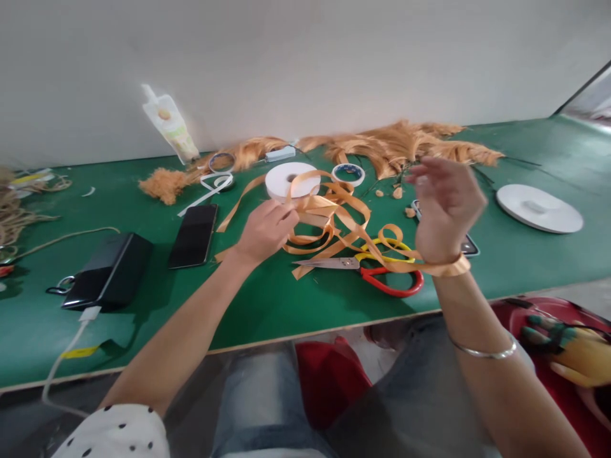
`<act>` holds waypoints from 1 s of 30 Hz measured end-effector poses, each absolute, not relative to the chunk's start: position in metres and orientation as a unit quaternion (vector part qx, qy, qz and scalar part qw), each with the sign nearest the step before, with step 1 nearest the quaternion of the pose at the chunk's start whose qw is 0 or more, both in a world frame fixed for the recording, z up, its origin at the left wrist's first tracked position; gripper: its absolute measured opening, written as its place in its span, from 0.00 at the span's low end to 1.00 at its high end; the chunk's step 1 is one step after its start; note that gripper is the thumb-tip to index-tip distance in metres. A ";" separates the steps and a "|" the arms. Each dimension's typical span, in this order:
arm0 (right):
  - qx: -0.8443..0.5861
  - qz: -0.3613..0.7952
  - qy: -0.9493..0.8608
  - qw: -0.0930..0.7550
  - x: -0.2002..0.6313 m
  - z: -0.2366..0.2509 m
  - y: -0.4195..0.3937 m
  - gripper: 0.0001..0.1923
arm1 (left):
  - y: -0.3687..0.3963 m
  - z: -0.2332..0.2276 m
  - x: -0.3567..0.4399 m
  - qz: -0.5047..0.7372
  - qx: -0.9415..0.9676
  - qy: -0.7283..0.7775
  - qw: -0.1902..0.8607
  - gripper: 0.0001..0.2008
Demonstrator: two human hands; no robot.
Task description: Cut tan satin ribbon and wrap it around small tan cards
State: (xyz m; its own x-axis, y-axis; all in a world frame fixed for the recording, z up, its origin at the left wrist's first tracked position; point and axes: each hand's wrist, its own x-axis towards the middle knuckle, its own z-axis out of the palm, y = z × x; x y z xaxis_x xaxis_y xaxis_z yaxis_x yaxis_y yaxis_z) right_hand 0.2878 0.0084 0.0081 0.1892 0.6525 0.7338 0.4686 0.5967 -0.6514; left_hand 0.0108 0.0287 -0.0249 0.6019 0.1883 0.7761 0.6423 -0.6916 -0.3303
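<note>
Ribbon (334,219), orange satin, lies looped over the green table (267,299) and wraps my raised, loosely open right hand (443,207) at the wrist, while my left hand (265,229) pinches it beside the white spool (289,179), scissors (367,267) underneath.

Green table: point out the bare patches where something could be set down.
Green table: bare along the near edge, between the power bank and scissors; also right, below the white disc. Crowded mid-table around the orange ribbon, both hands and tape rolls.
</note>
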 end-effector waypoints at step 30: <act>-0.393 0.718 -0.446 0.362 0.254 0.013 -0.009 0.15 | 0.024 -0.030 0.020 -0.356 -0.859 -0.211 0.302 0.08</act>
